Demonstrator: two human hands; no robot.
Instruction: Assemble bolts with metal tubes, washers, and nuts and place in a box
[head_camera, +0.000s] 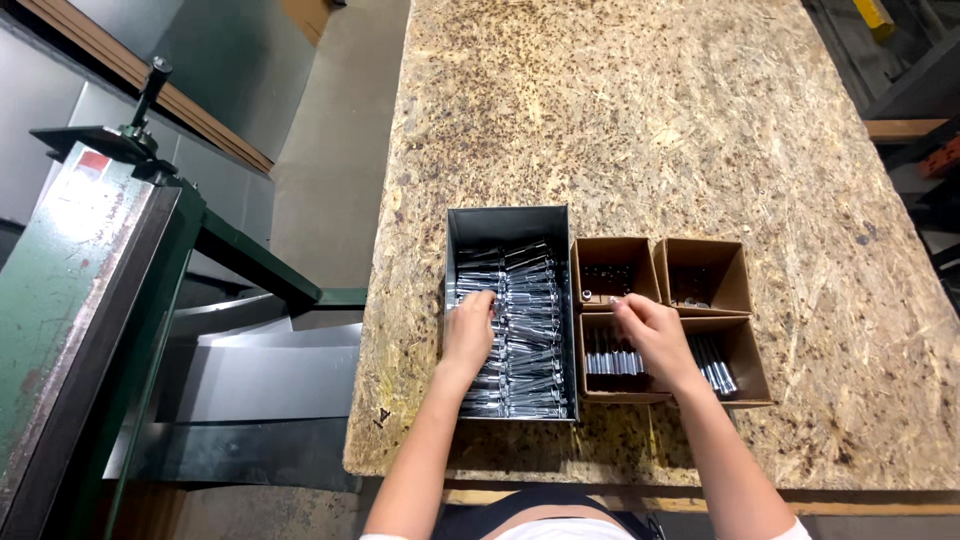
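Observation:
A grey metal bin (506, 224) on the chipboard table holds several shiny metal pieces (532, 330) laid in rows. My left hand (468, 330) reaches into the bin, fingers curled on the pieces at its left side. My right hand (650, 335) hovers over a cardboard box (590, 385) of short metal pins, fingertips pinched near the box's far edge by a small nut; whether it holds anything I cannot tell.
Three more small cardboard boxes sit to the right: one with dark small parts (610, 268), one with few bits (703, 272), one with long bolts (728, 362). The chipboard table (640, 120) stretches far ahead. A green metal machine (90, 300) stands at left.

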